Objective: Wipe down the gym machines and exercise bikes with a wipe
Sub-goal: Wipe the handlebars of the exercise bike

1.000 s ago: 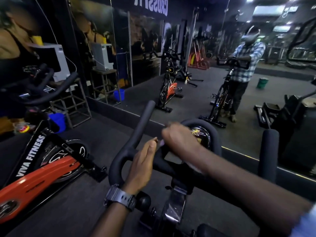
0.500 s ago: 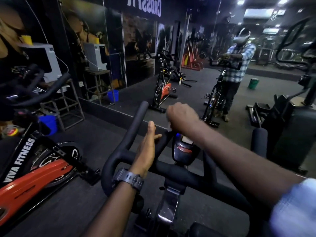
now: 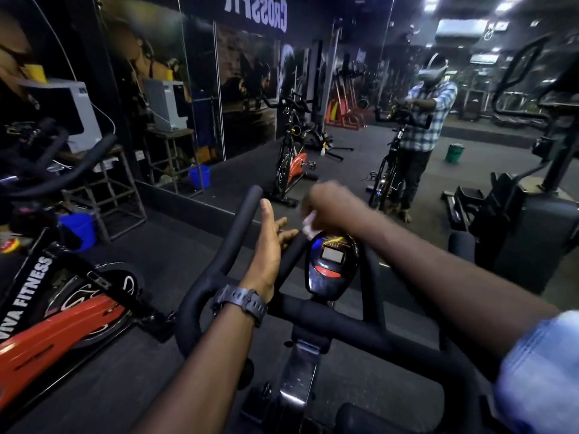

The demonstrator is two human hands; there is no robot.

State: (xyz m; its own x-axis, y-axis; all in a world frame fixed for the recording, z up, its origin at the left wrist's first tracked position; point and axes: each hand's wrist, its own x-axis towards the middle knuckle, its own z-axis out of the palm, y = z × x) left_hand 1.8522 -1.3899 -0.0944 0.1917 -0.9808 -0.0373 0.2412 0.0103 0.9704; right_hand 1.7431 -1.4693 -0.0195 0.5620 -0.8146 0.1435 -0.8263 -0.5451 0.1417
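While the right hand (image 3: pixel 326 203) is curled up tight, a small white crumpled wipe (image 3: pixel 308 225) sticks out from under it. That hand grips the wipe and presses it on the top edge of the shiny black oval bike screen (image 3: pixel 332 264), right where the screen meets the black padded handlebar (image 3: pixel 238 233). The right hand looks blurry, so each finger cannot be told apart. A light blue sleeve (image 3: pixel 539 371) covers the arm near the bottom right corner.

Just to the left of the wipe is the left hand (image 3: pixel 269 245). It is spread out flat, fingers straight, and it holds nothing. Its fingertips rest on the inner bar of the handlebar, and its thumb points up beside the long left bar. A dark grey chunky plastic watch (image 3: pixel 239 303) sits on that wrist.

The handlebar looks soft and matte, with round thick tubes that bend in loops. The bike screen has a grey square window and a red curved patch below it.

On the floor to the left stands a red and black exercise bike (image 3: pixel 47 327) with white letters on its frame. A blue plastic bucket (image 3: pixel 78 228) sits behind it. A big wall mirror (image 3: pixel 344 104) ahead shows the person standing at the bike.
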